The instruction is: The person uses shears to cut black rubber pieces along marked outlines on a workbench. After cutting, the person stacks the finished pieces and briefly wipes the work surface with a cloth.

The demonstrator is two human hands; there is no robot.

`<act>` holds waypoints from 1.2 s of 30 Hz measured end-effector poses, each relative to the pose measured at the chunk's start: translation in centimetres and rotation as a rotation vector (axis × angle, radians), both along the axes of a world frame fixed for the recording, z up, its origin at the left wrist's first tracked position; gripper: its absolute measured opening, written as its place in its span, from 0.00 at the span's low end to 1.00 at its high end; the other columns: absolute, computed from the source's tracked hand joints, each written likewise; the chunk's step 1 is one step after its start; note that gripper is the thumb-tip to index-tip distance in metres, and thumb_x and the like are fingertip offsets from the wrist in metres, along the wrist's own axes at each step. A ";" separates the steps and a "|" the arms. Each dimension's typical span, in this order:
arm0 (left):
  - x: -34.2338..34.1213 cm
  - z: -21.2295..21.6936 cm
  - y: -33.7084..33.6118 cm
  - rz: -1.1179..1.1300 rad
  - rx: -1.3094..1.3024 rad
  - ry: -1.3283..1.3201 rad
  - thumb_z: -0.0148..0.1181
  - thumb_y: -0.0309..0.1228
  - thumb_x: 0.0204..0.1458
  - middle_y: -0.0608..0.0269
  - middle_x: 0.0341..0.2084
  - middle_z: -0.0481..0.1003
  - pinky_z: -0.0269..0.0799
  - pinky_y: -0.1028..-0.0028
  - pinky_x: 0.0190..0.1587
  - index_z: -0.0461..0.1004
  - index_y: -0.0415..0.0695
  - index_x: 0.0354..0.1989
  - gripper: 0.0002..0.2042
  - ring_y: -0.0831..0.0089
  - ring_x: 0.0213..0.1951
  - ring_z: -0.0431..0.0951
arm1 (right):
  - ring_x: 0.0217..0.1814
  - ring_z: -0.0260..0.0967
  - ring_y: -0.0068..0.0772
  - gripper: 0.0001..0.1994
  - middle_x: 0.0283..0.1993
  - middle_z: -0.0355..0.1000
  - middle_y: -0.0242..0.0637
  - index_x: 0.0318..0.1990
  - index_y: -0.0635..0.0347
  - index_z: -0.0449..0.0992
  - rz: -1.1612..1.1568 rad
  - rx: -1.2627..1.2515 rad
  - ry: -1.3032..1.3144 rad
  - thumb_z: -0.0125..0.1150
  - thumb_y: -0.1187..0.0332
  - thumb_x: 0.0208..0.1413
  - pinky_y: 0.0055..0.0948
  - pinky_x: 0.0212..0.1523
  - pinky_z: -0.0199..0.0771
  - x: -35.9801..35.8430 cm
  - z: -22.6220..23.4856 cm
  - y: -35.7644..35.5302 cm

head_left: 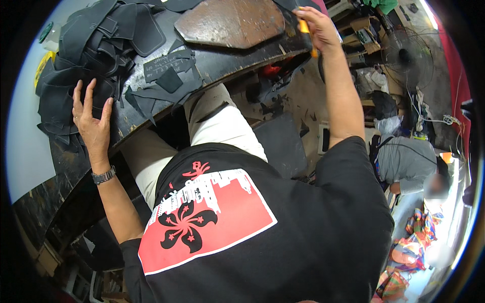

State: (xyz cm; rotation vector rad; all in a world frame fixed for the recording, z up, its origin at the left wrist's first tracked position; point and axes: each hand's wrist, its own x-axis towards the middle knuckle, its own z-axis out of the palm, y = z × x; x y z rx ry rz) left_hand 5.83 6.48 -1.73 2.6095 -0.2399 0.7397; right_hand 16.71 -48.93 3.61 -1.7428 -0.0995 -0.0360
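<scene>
My left hand [93,123], left of the frame: thumb and fingers spread wide, tips lying on the lower part of the heaped black pieces [146,30], upper left. Can't tell if any piece is pinched. My right hand [326,33], top right of centre: fingers curled together, clamped on an orange tool [303,26]; the grip hides much of it, type unclear. It's at the right end of the black table [237,58], beside the brown slab [230,22] at top centre. Table edge curves from lower left up to right of top centre. Loose black scraps [169,81] sit near that edge, some poking over. Bare strip of tabletop between slab and edge; open room past the table's right end, above the floor [313,98].
</scene>
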 end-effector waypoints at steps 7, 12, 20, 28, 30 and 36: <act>0.2 -0.3 -0.1 0.032 0.036 -0.007 0.66 0.41 0.52 0.64 0.66 0.61 0.53 0.56 0.67 0.71 0.60 0.61 0.26 0.58 0.65 0.63 | 0.32 0.68 0.17 0.08 0.34 0.71 0.26 0.36 0.55 0.75 0.041 -0.090 0.517 0.64 0.70 0.49 0.19 0.35 0.68 -15.3 -4.9 -5.4; 0.3 -0.2 -0.4 0.007 0.070 -0.057 0.65 0.40 0.52 0.59 0.66 0.62 0.53 0.56 0.67 0.71 0.59 0.61 0.25 0.57 0.66 0.62 | 0.28 0.66 0.17 0.05 0.25 0.71 0.26 0.30 0.59 0.76 -0.149 -0.497 0.718 0.66 0.71 0.46 0.24 0.30 0.67 -27.1 -18.0 -4.4; -0.1 0.4 -0.4 0.015 0.040 -0.004 0.68 0.37 0.48 0.56 0.65 0.62 0.59 0.58 0.62 0.71 0.54 0.60 0.27 0.55 0.62 0.65 | 0.48 0.74 0.54 0.18 0.41 0.77 0.51 0.41 0.58 0.77 0.006 -1.184 0.838 0.63 0.55 0.49 0.46 0.47 0.74 -30.7 -20.8 1.1; -0.8 0.3 -0.4 0.004 -0.116 -0.047 0.66 0.33 0.51 0.60 0.59 0.69 0.63 0.60 0.62 0.76 0.52 0.54 0.20 0.58 0.61 0.67 | 0.38 0.77 0.46 0.16 0.37 0.77 0.47 0.35 0.61 0.78 0.363 -1.079 0.425 0.67 0.56 0.50 0.43 0.37 0.74 -19.9 -11.4 8.2; -1.0 0.5 -0.5 -0.011 -0.161 -0.112 0.65 0.28 0.51 0.59 0.51 0.75 0.69 0.63 0.57 0.80 0.48 0.49 0.15 0.60 0.55 0.73 | 0.31 0.74 0.42 0.12 0.31 0.74 0.44 0.33 0.63 0.75 0.306 -0.759 0.167 0.66 0.62 0.53 0.38 0.31 0.71 -17.3 -8.6 12.0; -2.8 1.0 -1.8 -0.132 -0.313 -0.079 0.66 0.25 0.49 0.58 0.44 0.78 0.73 0.68 0.51 0.80 0.44 0.44 0.13 0.62 0.48 0.78 | 0.28 0.70 0.37 0.07 0.29 0.70 0.39 0.33 0.62 0.75 0.374 -0.506 -0.435 0.67 0.70 0.52 0.31 0.31 0.71 -11.8 -3.2 22.0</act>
